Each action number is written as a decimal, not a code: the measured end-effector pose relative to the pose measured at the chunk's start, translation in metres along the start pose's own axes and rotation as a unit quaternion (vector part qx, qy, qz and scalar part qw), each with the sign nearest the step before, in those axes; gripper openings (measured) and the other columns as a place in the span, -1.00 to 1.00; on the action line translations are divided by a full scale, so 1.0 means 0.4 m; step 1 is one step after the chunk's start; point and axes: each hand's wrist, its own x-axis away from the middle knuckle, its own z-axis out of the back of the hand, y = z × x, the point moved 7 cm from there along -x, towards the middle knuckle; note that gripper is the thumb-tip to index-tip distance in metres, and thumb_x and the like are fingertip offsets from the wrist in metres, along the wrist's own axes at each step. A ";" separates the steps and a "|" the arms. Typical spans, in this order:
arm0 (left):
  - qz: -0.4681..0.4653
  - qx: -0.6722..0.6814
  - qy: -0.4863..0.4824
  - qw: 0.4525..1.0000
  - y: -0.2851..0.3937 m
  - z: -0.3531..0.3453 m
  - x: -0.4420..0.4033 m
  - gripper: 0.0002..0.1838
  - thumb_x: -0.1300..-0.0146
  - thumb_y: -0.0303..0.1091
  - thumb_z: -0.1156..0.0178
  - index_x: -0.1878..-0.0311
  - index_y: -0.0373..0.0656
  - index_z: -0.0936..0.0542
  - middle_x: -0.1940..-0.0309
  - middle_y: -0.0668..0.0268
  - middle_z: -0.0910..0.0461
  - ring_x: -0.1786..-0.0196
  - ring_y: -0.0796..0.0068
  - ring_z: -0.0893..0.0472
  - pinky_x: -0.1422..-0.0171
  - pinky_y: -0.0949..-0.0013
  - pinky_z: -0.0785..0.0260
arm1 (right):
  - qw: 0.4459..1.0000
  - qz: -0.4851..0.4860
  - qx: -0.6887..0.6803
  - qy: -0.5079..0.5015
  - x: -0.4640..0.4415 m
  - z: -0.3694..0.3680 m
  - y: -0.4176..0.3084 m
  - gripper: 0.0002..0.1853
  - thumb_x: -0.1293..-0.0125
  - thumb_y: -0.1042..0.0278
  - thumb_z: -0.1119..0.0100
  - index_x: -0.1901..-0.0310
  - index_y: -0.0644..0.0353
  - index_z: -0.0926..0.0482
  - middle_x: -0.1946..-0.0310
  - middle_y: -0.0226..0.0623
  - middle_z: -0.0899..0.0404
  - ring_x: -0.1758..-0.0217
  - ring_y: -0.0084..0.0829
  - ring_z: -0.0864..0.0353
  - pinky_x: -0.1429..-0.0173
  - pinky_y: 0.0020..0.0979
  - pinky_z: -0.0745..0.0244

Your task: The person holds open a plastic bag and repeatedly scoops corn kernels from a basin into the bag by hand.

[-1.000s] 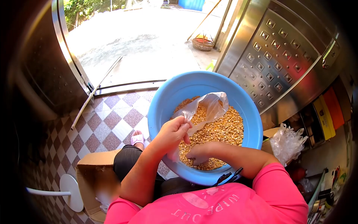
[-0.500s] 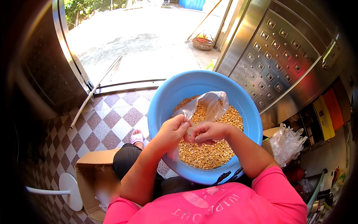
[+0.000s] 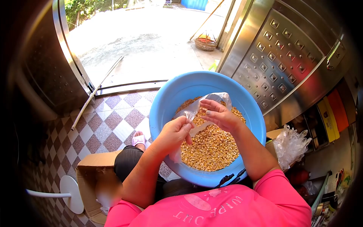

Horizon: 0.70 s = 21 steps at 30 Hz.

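Observation:
A large blue basin stands in front of me, with a heap of yellow corn kernels inside. My left hand is closed on the edge of a clear plastic bag, held over the corn at the basin's left side. The bag's mouth gapes away from me, and part of it hangs below my left hand. Just right of the bag, my right hand is raised above the kernels with its fingers apart, holding nothing. Its fingertips are close to the bag; whether they touch it I cannot tell.
An open cardboard box sits left of my leg, beside a white round base. Clear plastic bags are bunched at the right. A pole leans across the doorway. A metal door stands at right; a wicker basket is outside.
My right hand has let go near the left fingers, opened, and moved up and to the right over the bag. My left hand keeps its grip in nearly the same place.

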 end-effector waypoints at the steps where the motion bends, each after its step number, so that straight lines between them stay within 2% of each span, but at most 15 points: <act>1: 0.000 0.000 0.000 1.000 0.000 0.000 0.000 -0.83 -0.40 -0.38 0.04 0.20 -0.30 -0.46 0.45 0.37 -0.46 0.48 0.61 -0.55 0.35 0.55 -0.36 | 0.999 0.012 0.034 0.009 0.001 0.001 -0.006 -0.41 -0.30 0.40 -0.14 -0.33 0.20 -0.21 -0.32 -0.26 -0.20 -0.38 -0.30 -0.22 -0.38 -0.23 -0.24; 5: 0.001 0.008 -0.002 1.000 0.000 0.000 0.000 -0.83 -0.40 -0.38 0.04 0.20 -0.31 -0.46 0.44 0.37 -0.46 0.48 0.61 -0.55 0.35 0.56 -0.36 | 0.993 0.039 0.108 0.008 0.001 0.000 -0.018 -0.42 -0.30 0.39 -0.14 -0.33 0.19 -0.21 -0.31 -0.24 -0.23 -0.37 -0.33 -0.24 -0.37 -0.25 -0.24; 7: 0.001 0.011 -0.002 1.000 0.000 0.000 0.000 -0.83 -0.40 -0.38 0.04 0.19 -0.31 -0.46 0.43 0.37 -0.46 0.48 0.61 -0.55 0.35 0.56 -0.36 | 0.977 0.075 0.193 0.057 0.008 0.005 -0.040 -0.51 -0.29 0.38 -0.11 -0.25 0.21 -0.33 -0.19 -0.25 -0.38 -0.23 -0.38 -0.39 -0.28 -0.34 -0.33; 8: 0.002 0.011 -0.001 1.000 -0.001 0.000 0.000 -0.83 -0.40 -0.38 0.04 0.20 -0.31 -0.46 0.43 0.37 -0.46 0.48 0.61 -0.55 0.36 0.56 -0.36 | 0.977 0.075 0.193 0.057 0.011 0.010 -0.046 -0.51 -0.29 0.38 -0.11 -0.25 0.21 -0.33 -0.19 -0.25 -0.38 -0.23 -0.38 -0.39 -0.28 -0.34 -0.33; 10: 0.003 0.012 -0.001 1.000 -0.003 0.000 -0.001 -0.83 -0.40 -0.38 0.03 0.20 -0.31 -0.46 0.43 0.37 -0.46 0.48 0.61 -0.55 0.36 0.56 -0.36 | 0.996 0.015 0.072 -0.045 0.016 -0.008 -0.037 -0.63 -0.30 0.37 -0.09 -0.13 0.23 -0.45 -0.02 -0.23 -0.53 -0.03 -0.39 -0.56 -0.09 -0.36 -0.50; 11: 0.003 0.012 0.000 1.000 -0.005 0.001 -0.002 -0.83 -0.40 -0.39 0.03 0.20 -0.31 -0.46 0.43 0.37 -0.46 0.48 0.61 -0.55 0.36 0.56 -0.36 | 0.996 0.015 0.072 -0.045 0.021 -0.010 -0.043 -0.63 -0.30 0.37 -0.09 -0.13 0.23 -0.45 -0.02 -0.23 -0.53 -0.03 -0.39 -0.56 -0.09 -0.36 -0.50; 13: 0.004 0.013 0.001 1.000 -0.005 0.002 -0.003 -0.83 -0.40 -0.39 0.03 0.20 -0.31 -0.46 0.43 0.37 -0.46 0.48 0.61 -0.55 0.36 0.56 -0.36 | 0.963 -0.150 0.113 -0.194 0.054 -0.070 0.004 -0.72 -0.31 0.37 -0.05 -0.02 0.23 -0.53 0.14 -0.27 -0.61 0.19 -0.44 -0.64 0.14 -0.36 -0.60; 14: 0.002 0.017 0.001 1.000 -0.004 0.001 -0.003 -0.83 -0.40 -0.39 0.03 0.20 -0.31 -0.46 0.43 0.37 -0.46 0.48 0.61 -0.55 0.36 0.56 -0.36 | 0.963 -0.150 0.113 -0.194 0.054 -0.087 0.008 -0.72 -0.31 0.37 -0.05 -0.02 0.23 -0.53 0.14 -0.27 -0.61 0.19 -0.44 -0.64 0.14 -0.36 -0.60; 16: 0.001 0.020 -0.001 1.000 -0.002 -0.001 -0.002 -0.83 -0.40 -0.39 0.03 0.20 -0.30 -0.45 0.43 0.37 -0.46 0.48 0.61 -0.55 0.36 0.56 -0.36 | 0.874 -0.259 0.321 -0.258 0.074 -0.127 0.088 -0.73 -0.33 0.36 -0.01 -0.01 0.20 -0.54 0.17 -0.25 -0.62 0.21 -0.39 -0.65 0.16 -0.37 -0.58; 17: 0.002 0.014 -0.001 1.000 -0.002 0.000 -0.001 -0.84 -0.40 -0.39 0.03 0.20 -0.30 -0.45 0.44 0.37 -0.46 0.48 0.61 -0.55 0.36 0.55 -0.36 | 0.874 -0.258 0.320 -0.258 0.073 -0.123 0.125 -0.73 -0.33 0.36 -0.01 -0.01 0.20 -0.54 0.17 -0.25 -0.62 0.21 -0.39 -0.65 0.16 -0.37 -0.58; 18: 0.003 0.008 0.000 1.000 -0.001 0.001 -0.001 -0.84 -0.40 -0.39 0.04 0.19 -0.30 -0.45 0.44 0.37 -0.46 0.48 0.61 -0.55 0.35 0.55 -0.36 | 0.805 -0.241 0.484 -0.247 0.062 -0.084 0.182 -0.71 -0.28 0.31 -0.05 0.00 0.16 -0.55 0.22 -0.25 -0.62 0.25 -0.38 -0.65 0.21 -0.35 -0.57; 19: 0.003 0.008 0.000 1.000 0.001 0.002 0.001 -0.84 -0.40 -0.39 0.04 0.19 -0.30 -0.45 0.44 0.37 -0.46 0.48 0.61 -0.55 0.35 0.55 -0.36 | 0.709 -0.216 0.631 -0.228 0.050 -0.069 0.199 -0.69 -0.24 0.26 -0.09 0.01 0.13 -0.56 0.27 -0.26 -0.62 0.30 -0.37 -0.64 0.26 -0.33 -0.56; 20: 0.005 0.003 -0.002 1.000 0.003 0.001 0.002 -0.84 -0.40 -0.39 0.04 0.19 -0.30 -0.45 0.44 0.37 -0.46 0.48 0.61 -0.55 0.35 0.55 -0.36 | 0.709 -0.216 0.631 -0.227 0.047 -0.070 0.209 -0.69 -0.24 0.26 -0.09 0.01 0.13 -0.56 0.27 -0.26 -0.62 0.30 -0.37 -0.64 0.26 -0.33 -0.56; 21: 0.005 -0.001 -0.004 1.000 0.005 0.000 0.003 -0.84 -0.40 -0.38 0.04 0.19 -0.30 -0.45 0.45 0.37 -0.46 0.47 0.61 -0.55 0.34 0.55 -0.35 | 0.677 -0.281 0.640 -0.231 0.060 -0.071 0.217 -0.69 -0.19 0.22 -0.12 0.05 0.13 -0.56 0.32 -0.25 -0.61 0.32 -0.35 -0.63 0.28 -0.31 -0.55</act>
